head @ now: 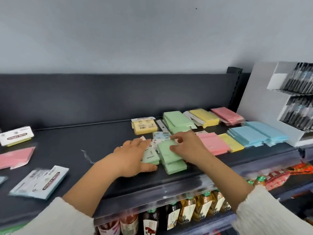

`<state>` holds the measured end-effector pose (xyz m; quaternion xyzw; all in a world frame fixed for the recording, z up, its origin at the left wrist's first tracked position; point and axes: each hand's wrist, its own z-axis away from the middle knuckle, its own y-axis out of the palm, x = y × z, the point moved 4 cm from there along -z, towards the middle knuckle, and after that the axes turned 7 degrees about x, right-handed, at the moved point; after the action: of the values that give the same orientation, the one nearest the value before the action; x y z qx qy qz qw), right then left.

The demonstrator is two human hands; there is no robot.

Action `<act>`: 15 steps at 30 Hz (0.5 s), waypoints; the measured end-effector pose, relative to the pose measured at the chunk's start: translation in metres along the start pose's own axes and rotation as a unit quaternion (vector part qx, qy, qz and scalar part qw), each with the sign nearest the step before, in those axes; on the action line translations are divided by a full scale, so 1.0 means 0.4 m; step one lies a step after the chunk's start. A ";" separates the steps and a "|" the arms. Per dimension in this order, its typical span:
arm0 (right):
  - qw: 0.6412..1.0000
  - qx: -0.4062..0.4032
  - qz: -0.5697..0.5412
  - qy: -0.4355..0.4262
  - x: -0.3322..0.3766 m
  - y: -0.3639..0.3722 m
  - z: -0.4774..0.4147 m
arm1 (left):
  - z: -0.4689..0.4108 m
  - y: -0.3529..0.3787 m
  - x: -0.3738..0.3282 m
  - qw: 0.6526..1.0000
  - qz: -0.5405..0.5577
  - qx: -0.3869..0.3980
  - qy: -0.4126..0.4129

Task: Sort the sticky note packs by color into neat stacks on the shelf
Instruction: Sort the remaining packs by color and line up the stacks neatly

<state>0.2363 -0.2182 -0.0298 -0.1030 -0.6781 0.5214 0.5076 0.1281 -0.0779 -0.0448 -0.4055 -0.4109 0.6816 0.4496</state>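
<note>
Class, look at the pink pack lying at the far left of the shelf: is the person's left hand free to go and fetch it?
Probably not yet: the left hand is pressed on the green packs. Once lifted, bare shelf leads to the pink pack.

bottles [186,212] below, white display box [264,106]

Landmark: display box [264,106], on shelf [67,141], right end.
Stacked packs [257,134]: just left of it.
Bottles [186,212]: below shelf.
</note>
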 end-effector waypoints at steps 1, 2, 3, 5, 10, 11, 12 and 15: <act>0.997 0.005 0.074 -0.010 0.012 -0.002 -0.001 | 0.002 0.002 0.001 1.000 -0.009 -0.006 0.009; 0.991 0.014 0.128 -0.020 0.022 -0.006 0.001 | 0.002 0.002 -0.001 1.000 -0.015 -0.012 0.016; 0.986 0.028 0.159 -0.029 0.031 -0.011 0.000 | 0.002 0.002 0.001 1.000 -0.016 -0.013 0.017; 0.983 0.063 0.166 -0.045 0.044 -0.025 -0.005 | 0.001 0.003 0.004 1.000 -0.013 -0.005 0.019; 0.988 0.075 0.110 -0.082 0.068 -0.050 -0.091 | 0.008 -0.010 -0.003 1.000 -0.002 0.012 -0.003; 0.984 0.081 0.130 -0.088 0.069 -0.041 -0.113 | 0.010 -0.012 -0.007 1.000 0.009 0.007 -0.010; 0.978 0.097 0.158 -0.095 0.071 -0.028 -0.135 | 0.011 -0.017 -0.012 0.999 0.026 -0.013 -0.018; 0.950 0.152 0.255 -0.100 0.078 0.012 -0.187 | 0.010 -0.040 -0.044 0.990 0.027 -0.139 -0.003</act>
<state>0.2793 -0.1500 -0.0200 -0.1417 -0.5889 0.7382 0.2971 0.1334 -0.0911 -0.0253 -0.4729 -0.4920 0.6309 0.3691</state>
